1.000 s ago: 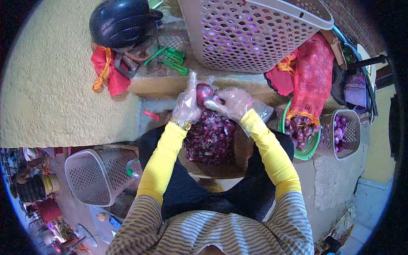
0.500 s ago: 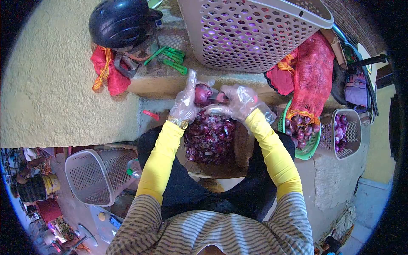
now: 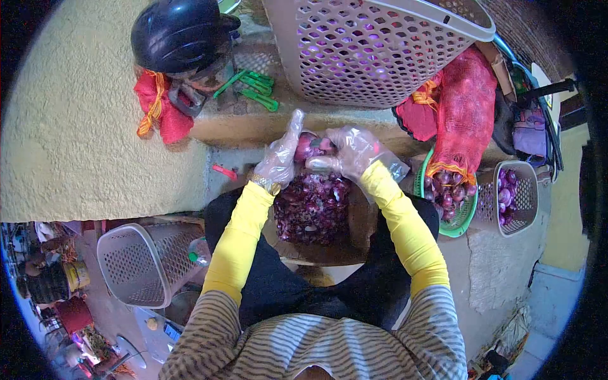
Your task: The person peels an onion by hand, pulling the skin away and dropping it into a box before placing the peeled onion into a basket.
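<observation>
A red onion rests against the fingers of my left hand, which wears a clear plastic glove and grips it with the thumb pointing up. My right hand, gloved too, closes in on the onion's right side, with its thumb below. Something small and dark shows between its fingers and the onion; I cannot make out what it is. Below both hands, a cardboard box between my legs holds a heap of onion skins.
Ahead stand a large perforated basket of onions, a black helmet and green-handled tools. At right, a red mesh sack spills onions into a green basket, beside another basket. A grey basket lies left.
My right hand has shifted slightly left, and its fingers now lie closer over the onion. My left thumb leans a little more to the right. The onion stays in my left hand.
</observation>
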Demonstrator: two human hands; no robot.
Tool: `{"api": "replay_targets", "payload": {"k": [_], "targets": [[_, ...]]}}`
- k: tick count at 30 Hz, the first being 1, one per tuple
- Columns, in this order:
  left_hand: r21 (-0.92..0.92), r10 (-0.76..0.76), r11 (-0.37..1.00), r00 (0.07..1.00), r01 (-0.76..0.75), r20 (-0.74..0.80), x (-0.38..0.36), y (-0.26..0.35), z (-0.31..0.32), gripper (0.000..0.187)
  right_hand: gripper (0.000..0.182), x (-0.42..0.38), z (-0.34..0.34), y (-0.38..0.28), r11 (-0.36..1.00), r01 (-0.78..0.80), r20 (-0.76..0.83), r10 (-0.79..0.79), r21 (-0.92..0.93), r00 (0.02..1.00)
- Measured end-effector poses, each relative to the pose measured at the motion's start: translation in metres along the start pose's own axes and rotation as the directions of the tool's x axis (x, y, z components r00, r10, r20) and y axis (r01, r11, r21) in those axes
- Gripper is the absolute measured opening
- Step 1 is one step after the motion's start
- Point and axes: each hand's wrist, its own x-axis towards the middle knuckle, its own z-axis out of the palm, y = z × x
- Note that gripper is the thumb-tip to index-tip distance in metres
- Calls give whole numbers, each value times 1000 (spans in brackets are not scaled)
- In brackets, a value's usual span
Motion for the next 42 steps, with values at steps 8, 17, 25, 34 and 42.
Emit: {"api": "replay_targets", "payload": {"k": [8,17,25,34,42], "targets": [[336,158,932,986,-132,-50,-55,82,60,71,63,2,3,3,999,20,45,-18,-41,999],[678,399,592,889,-436,224,-22,26,19,96,61,-1,6,3,989,74,44,-69,-129,997],[302,275,913,961,-275,42,-18,19,17,69,55,-12,-2,-6,962,163,95,-145,-220,985],[832,477,419,868,-362,138,-48,63,40,96,62,-18,2,-7,953,195,305,-120,-230,945],[-747,-165,663,982,44,-89,-26,65,40,59,68,-13,13,-7,927,171,461,1,-332,888]]}}
